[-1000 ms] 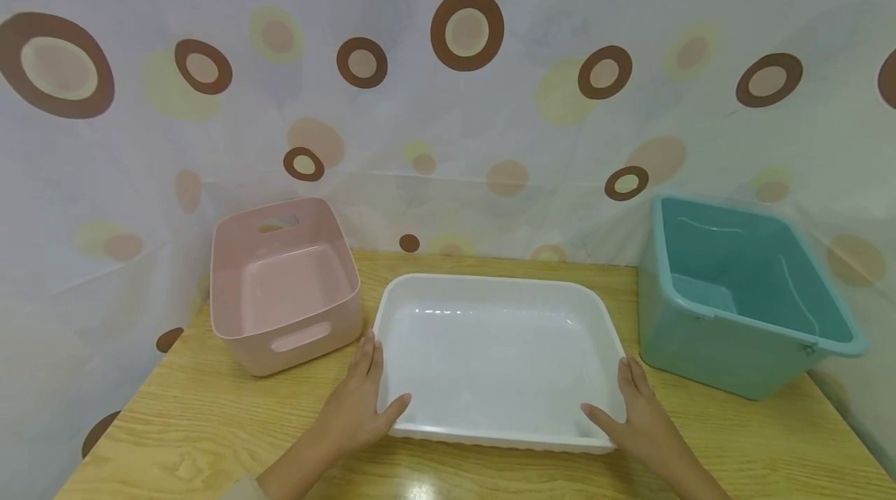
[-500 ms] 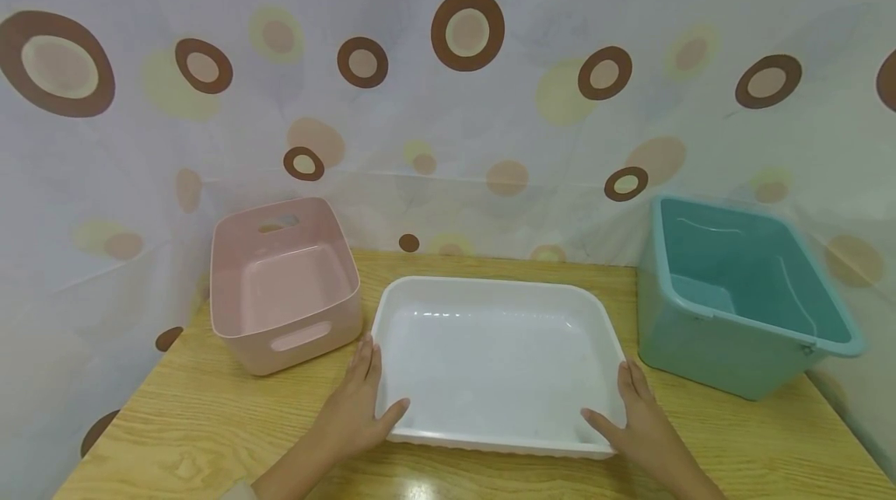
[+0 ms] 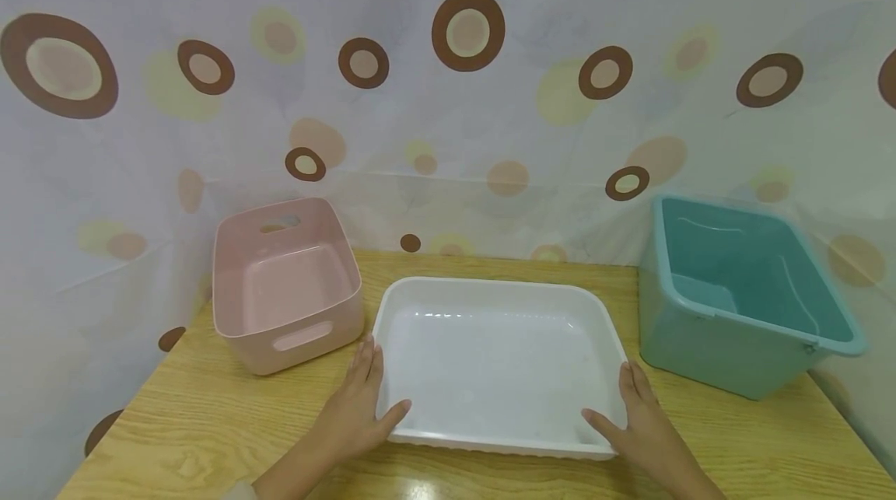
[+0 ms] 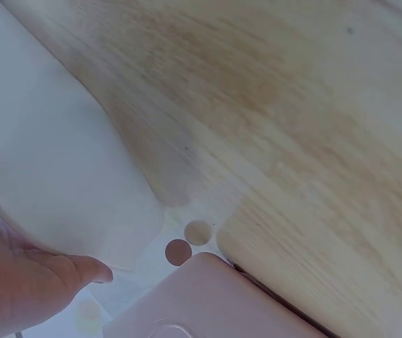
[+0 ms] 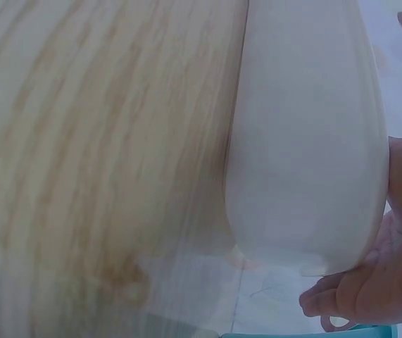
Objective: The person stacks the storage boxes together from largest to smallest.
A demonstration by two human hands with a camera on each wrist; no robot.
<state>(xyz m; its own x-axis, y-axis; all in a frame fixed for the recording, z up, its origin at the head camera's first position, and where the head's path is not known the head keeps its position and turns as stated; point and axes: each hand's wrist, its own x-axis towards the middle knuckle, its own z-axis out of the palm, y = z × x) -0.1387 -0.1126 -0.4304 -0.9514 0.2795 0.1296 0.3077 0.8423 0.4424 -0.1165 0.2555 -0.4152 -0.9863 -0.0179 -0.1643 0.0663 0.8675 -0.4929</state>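
A shallow white plastic tray (image 3: pixel 490 372) lies between my two hands in the middle of the wooden table; whether it rests fully on the wood I cannot tell. My left hand (image 3: pixel 350 413) grips its left side, thumb over the rim at the near corner and fingers along the outer wall. On the opposite side my right hand (image 3: pixel 645 424) holds the tray in the same way. The left wrist view shows the tray's outer wall (image 4: pixel 67 155) beside the left hand (image 4: pixel 21 289). In the right wrist view the right hand (image 5: pixel 391 282) is at the wall's edge.
Left of the tray stands a pink basket (image 3: pixel 308 354) with handle slots. A deeper teal bin (image 3: pixel 714 356) is at the right. Behind the table (image 3: pixel 182 438) hangs a white curtain (image 3: pixel 448 127) printed with brown rings and pale dots.
Over the last second the tray and both hands have shifted very slightly toward the near edge of the table. Both hands keep their grip. The basket and bin stay put.
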